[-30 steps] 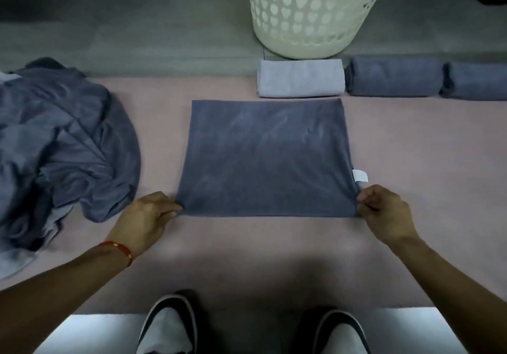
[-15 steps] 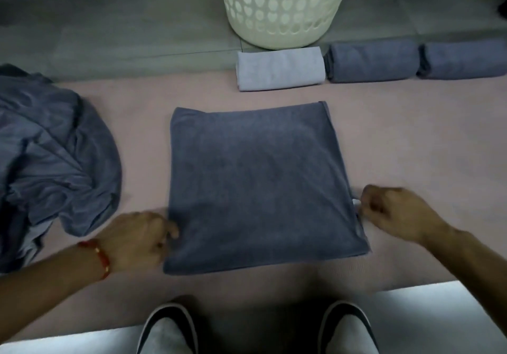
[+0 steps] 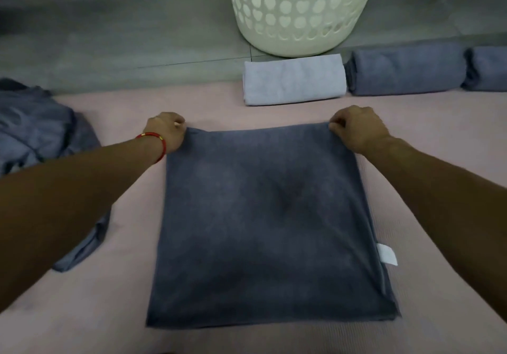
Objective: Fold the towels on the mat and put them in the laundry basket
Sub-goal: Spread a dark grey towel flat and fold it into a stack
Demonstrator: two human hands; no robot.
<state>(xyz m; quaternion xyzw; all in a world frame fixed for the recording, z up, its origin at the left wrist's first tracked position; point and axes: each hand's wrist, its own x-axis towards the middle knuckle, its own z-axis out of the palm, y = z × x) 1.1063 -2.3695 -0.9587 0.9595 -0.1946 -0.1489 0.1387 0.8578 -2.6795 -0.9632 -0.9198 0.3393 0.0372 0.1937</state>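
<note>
A dark blue-grey towel (image 3: 263,224) lies flat and folded to a near square on the pink mat (image 3: 439,139), a white tag at its right edge. My left hand (image 3: 167,131) pinches its far left corner. My right hand (image 3: 356,127) pinches its far right corner. The cream laundry basket (image 3: 299,13) with heart-shaped holes stands on the grey floor just beyond the mat. Along the mat's far edge lie three rolled towels: a pale lilac one (image 3: 293,79), a dark one (image 3: 406,69) and another dark one (image 3: 488,69) cut off at the right.
A crumpled heap of dark towels (image 3: 41,131) lies at the left of the mat, partly under my left forearm. Grey tiled floor (image 3: 109,32) runs behind the mat.
Both hands have left the towel's near corners and moved forward to its far corners. The view has shifted forward, so the shoes are out of sight.
</note>
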